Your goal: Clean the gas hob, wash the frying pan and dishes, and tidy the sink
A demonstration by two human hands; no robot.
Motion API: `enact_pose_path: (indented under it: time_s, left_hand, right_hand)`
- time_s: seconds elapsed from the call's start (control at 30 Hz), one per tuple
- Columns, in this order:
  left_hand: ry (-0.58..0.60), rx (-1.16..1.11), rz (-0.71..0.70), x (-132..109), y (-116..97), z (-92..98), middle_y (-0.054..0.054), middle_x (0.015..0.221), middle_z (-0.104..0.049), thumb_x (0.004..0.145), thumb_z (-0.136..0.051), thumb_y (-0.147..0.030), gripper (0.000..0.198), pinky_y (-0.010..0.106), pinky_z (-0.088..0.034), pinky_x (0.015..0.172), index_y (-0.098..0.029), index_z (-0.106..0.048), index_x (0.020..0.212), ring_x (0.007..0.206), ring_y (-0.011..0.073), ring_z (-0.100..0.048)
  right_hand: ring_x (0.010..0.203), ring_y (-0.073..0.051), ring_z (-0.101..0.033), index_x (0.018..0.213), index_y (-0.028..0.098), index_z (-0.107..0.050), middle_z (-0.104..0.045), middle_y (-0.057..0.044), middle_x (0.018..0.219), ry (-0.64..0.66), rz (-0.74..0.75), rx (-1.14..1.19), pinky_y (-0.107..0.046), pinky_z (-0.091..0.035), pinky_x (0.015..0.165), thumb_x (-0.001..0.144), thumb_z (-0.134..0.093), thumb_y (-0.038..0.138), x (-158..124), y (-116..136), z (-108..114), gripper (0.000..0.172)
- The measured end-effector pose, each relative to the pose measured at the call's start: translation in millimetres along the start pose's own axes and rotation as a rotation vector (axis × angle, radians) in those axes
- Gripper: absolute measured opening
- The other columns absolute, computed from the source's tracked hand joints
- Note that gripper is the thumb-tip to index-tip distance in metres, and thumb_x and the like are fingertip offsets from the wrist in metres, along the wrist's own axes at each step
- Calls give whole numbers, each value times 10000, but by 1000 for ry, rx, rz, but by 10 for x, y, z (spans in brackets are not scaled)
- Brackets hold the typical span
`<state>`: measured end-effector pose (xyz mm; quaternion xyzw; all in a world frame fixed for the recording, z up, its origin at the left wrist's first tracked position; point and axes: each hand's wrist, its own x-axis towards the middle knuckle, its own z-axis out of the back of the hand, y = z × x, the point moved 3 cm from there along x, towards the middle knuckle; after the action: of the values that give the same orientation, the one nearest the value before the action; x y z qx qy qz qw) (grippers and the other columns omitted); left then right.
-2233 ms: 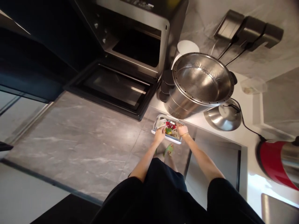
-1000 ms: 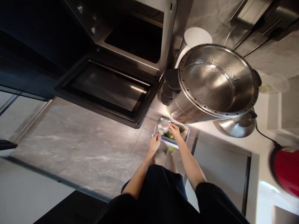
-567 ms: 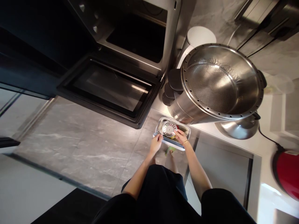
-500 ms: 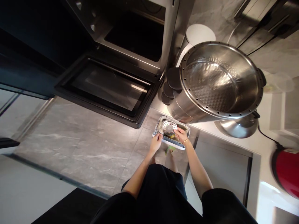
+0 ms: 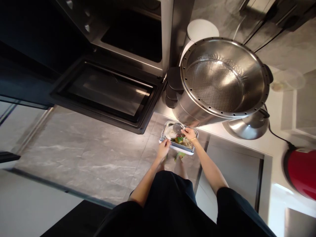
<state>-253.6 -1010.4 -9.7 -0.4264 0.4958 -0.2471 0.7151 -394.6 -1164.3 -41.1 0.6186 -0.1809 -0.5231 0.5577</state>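
Observation:
My right hand (image 5: 189, 134) grips a round metal sink strainer (image 5: 179, 128) by its edge, tilted over a small grey-and-white waste bin (image 5: 182, 150). Inside the bin lie food scraps (image 5: 181, 140), green, yellow and pale, and a crumpled whitish wad (image 5: 170, 132) at the left. My left hand (image 5: 164, 147) is closed at the near left rim of the bin. What its fingertips pinch, rim or bag edge, is too small to tell.
A large steel pot (image 5: 218, 85) stands on the counter (image 5: 275, 135), beyond the bin. The oven door (image 5: 106, 92) hangs open at the left. A steel lid (image 5: 249, 126) and a red appliance (image 5: 301, 172) are on the right.
My right hand has tipped the strainer, which lay face up before, so more scraps and the whitish wad now show. My left hand stays at the rim. The view has shifted slightly.

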Motion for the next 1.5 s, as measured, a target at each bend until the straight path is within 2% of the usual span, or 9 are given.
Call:
enact_pose_path:
  time_s: [0.2,0.3,0.4,0.57,0.7,0.93,1.1,1.3,1.5]
  left_hand:
    - [-32,-246,67,-22,-56,7,-43,512,-473,893,-455,-445,338,216,-331,473,-194,-561,693,442,95,-431]
    - [-12,-461,177,-41,-153,-31,-7,606,-579,900,-389,-541,430,216,-367,469,-173,-606,850,479,101,-505]
    - [225,-569,217,-97,-354,-220,55,789,-683,837,-514,-560,448,229,-464,605,-140,-641,929,672,136,-621]
    - [584,-529,194,-373,-744,-830,62,853,-706,707,-703,-513,426,267,-493,728,-126,-678,886,793,165,-635]
    - [799,-344,116,-793,-969,-1475,52,796,-682,752,-643,-544,432,257,-481,700,-131,-678,871,768,159,-618]
    - [1116,133,-328,-1974,-1023,-2850,47,790,-682,809,-603,-368,255,223,-456,683,-138,-699,863,741,159,-599]
    - [1288,278,-556,-3139,-698,-4160,33,775,-680,846,-521,-298,241,215,-461,674,-140,-699,888,714,147,-598]
    - [1193,565,-617,-4362,-121,-5684,21,635,-647,787,-510,-203,193,203,-419,528,-147,-695,776,541,134,-579]
    - [1134,809,-572,-5048,428,-6517,35,586,-646,733,-532,-163,171,186,-420,519,-162,-651,610,547,146,-629]
  right_hand:
    - [505,-123,-544,710,200,-651,-615,19,554,9,190,-127,-253,-480,549,749,-663,480,-679,237,-61,283]
    - [758,-175,-663,809,218,-712,-730,-48,818,-11,427,-375,-308,-537,756,834,-606,404,-1213,463,55,216]
    - [948,-176,-663,923,245,-728,-711,-59,1080,-14,587,-585,-345,-519,902,913,-503,321,-1691,572,273,238]
    - [956,-166,-660,973,243,-715,-694,-72,1126,-222,600,-730,-342,-538,882,952,-428,292,-2369,472,787,292]
    - [966,-168,-654,991,239,-701,-693,-81,1123,-431,550,-750,-347,-531,888,946,-414,261,-3020,291,1202,292]
    - [935,-191,-649,1305,245,-523,-561,-77,1336,-836,300,-578,-373,-527,848,846,-422,178,-4494,-299,1864,475]
    - [878,-208,-644,1376,225,-458,-626,-85,1244,-1019,39,-603,-365,-487,852,891,-437,233,-5557,-993,2630,486]
    - [952,-227,-601,1392,191,-456,-611,-115,1270,-1133,-314,-749,-354,-414,893,920,-412,227,-6749,-2048,3576,476]
    - [1057,-218,-568,1308,173,-510,-571,-99,1319,-1341,-302,-506,-353,-446,915,842,-401,164,-7312,-3080,3900,479]
